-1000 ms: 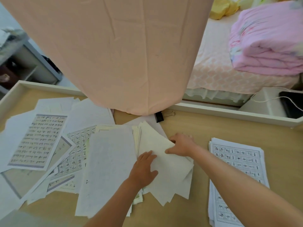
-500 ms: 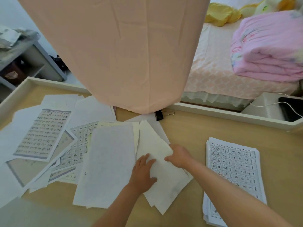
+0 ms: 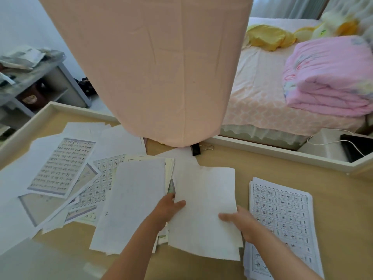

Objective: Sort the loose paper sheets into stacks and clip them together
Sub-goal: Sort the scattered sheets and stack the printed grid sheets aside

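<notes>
Both hands on the blank sheets [image 3: 203, 199] at mid-surface. Left hand [image 3: 166, 212] pinches the left edge, thumb on top, fingers tucked under. Right hand [image 3: 243, 224] grips the right edge the same way. The sheets' lower right corner overlaps the printed stack [image 3: 282, 219] on the right. Loose pages [image 3: 60, 168] sprawl left across the surface [image 3: 262, 164]. A black clip [image 3: 196, 148] lies beyond, under the hanging cloth [image 3: 151, 67].
</notes>
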Action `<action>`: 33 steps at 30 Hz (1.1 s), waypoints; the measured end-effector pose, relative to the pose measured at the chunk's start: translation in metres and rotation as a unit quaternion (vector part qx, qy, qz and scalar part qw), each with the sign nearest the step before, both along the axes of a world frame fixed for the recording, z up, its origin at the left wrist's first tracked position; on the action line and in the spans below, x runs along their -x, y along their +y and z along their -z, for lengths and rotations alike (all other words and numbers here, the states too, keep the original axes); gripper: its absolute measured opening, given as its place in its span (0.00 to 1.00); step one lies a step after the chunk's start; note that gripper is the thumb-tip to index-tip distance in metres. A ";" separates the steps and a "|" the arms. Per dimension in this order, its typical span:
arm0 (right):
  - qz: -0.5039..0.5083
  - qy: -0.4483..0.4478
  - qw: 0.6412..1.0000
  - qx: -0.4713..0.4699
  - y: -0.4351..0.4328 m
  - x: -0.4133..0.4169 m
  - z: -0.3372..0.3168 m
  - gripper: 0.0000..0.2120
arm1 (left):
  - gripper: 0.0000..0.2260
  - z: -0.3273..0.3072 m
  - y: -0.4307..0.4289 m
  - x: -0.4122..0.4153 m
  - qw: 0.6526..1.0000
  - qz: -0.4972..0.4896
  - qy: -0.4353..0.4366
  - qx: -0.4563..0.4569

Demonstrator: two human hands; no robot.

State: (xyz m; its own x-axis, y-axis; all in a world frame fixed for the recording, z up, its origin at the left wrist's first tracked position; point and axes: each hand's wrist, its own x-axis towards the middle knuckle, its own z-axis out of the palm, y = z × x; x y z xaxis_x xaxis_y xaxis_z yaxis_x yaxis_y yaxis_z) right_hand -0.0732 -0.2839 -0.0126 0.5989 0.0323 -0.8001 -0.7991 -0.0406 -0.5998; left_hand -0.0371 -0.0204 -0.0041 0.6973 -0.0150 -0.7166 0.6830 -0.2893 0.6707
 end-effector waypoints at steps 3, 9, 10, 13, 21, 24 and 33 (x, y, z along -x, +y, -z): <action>-0.035 -0.023 0.999 0.007 0.019 -0.002 0.000 0.18 | 0.21 -0.010 0.014 0.001 0.999 -0.008 -0.027 -0.035; -0.029 -0.075 0.997 0.018 0.091 -0.023 0.004 0.18 | 0.20 -0.028 0.062 0.005 0.991 -0.012 -0.071 -0.112; -0.049 -0.088 0.994 0.029 0.106 -0.025 0.003 0.18 | 0.18 -0.029 0.071 0.005 0.989 -0.034 -0.077 -0.119; -0.104 -0.114 0.987 0.031 0.152 -0.031 -0.001 0.17 | 0.16 -0.028 0.106 0.006 0.977 -0.061 -0.093 -0.183; -0.097 -0.083 0.973 0.190 0.235 -0.043 0.021 0.25 | 0.24 -0.006 0.199 -0.001 0.933 0.020 0.004 -0.360; -0.017 -0.055 0.974 0.219 0.255 -0.044 0.021 0.17 | 0.33 0.008 0.218 -0.005 0.959 -0.006 0.012 -0.282; 0.014 0.025 0.968 0.251 0.290 -0.041 0.016 0.29 | 0.15 0.023 0.249 -0.032 0.992 0.002 -0.001 -0.125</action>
